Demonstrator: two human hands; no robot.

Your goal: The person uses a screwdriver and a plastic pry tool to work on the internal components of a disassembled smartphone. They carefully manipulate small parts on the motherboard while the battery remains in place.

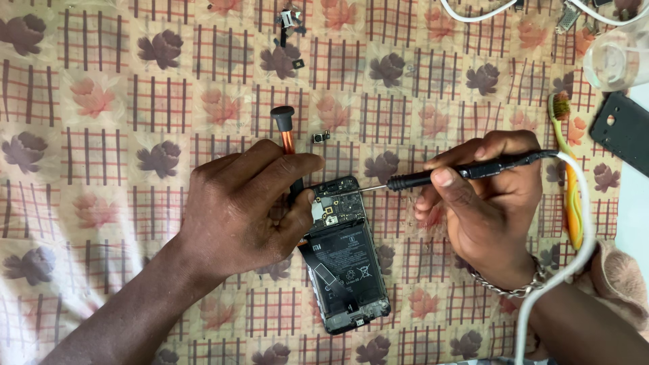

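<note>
An opened black smartphone [348, 270] lies back-up on a flower-patterned cloth, its battery and circuit board bare. My left hand [243, 206] rests on the phone's upper left edge, with the thumb pressing by the board. Under that hand lies an orange-shafted tool with a black cap [284, 125]. My right hand [490, 203] grips a thin black corded tool [466, 172] like a pen. Its metal tip touches the top of the phone's board. A white cord [581, 223] runs from the tool down past my right wrist.
Small loose phone parts [320, 137] lie above the phone, more [291, 20] near the top edge. An orange and green toothbrush [571, 182], a black phone cover [622, 132] and a clear container [615, 57] lie at the right. White cables [473, 13] cross the top.
</note>
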